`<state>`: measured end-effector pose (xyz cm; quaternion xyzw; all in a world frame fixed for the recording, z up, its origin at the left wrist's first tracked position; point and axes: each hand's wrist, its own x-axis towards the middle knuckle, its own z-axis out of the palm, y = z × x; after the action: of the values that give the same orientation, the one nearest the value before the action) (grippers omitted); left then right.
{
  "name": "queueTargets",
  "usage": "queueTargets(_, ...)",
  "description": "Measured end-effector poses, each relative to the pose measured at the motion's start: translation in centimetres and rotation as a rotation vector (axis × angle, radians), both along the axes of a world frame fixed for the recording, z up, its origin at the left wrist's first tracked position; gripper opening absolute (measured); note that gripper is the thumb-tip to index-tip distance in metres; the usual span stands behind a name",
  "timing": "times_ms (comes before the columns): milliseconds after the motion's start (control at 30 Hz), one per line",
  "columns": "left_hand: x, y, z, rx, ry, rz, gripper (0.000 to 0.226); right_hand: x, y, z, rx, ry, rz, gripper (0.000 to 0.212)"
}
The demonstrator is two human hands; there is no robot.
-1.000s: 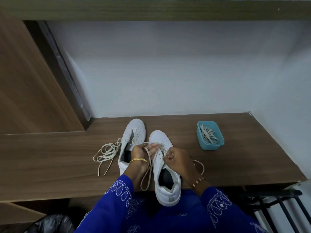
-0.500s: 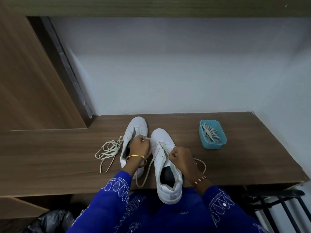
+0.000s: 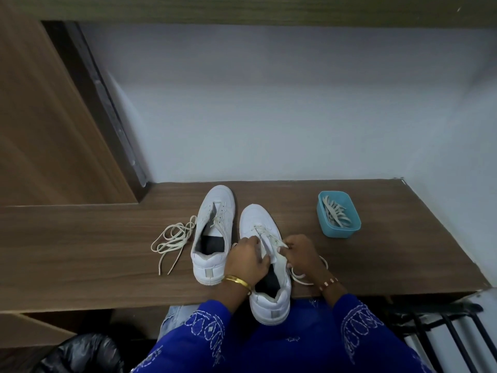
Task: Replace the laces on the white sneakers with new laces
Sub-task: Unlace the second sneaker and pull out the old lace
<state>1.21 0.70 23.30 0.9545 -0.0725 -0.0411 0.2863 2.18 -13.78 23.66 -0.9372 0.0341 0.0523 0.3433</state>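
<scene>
My left hand [image 3: 248,258] and right hand [image 3: 301,253] each pinch the lace [image 3: 265,234] at the near sneaker [image 3: 265,265], steadying its tongue for threading.

— What's the desk [image 3: 80,254] made of?
— Brown wood-grain laminate, smooth and matt.
— And the sneakers?
— The left sneaker [image 3: 215,232] and right sneaker [image 3: 258,224] look like smooth white leather-like material with a dull sheen. The loose lace [image 3: 172,238] is flat woven cloth, cream.
— The tub?
— The blue tub [image 3: 338,230] is smooth plastic. The bangle [image 3: 238,281] is shiny gold metal, the sleeves [image 3: 204,332] embroidered blue cloth.
</scene>
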Motion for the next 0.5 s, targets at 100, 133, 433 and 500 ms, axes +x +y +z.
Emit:
queueTargets(100,0.2,-0.6,0.4,0.117,0.03,0.005,0.037,-0.2,0.5,-0.1,-0.045,-0.029,0.0,0.048)
queueTargets(133,0.2,-1.0,0.6,0.166,0.036,0.0,0.036,-0.3,0.6,-0.2,-0.058,-0.037,-0.001,0.047)
queueTargets(433,1.2,-0.7,0.1,0.342,0.043,-0.022,0.042,-0.5,0.1,0.1,-0.013,-0.051,-0.006,0.051)
queueTargets(500,1.4,0.1,-0.3,0.285,0.062,-0.001,0.043,-0.5,-0.4,0.1,0.033,-0.031,-0.019,0.052)
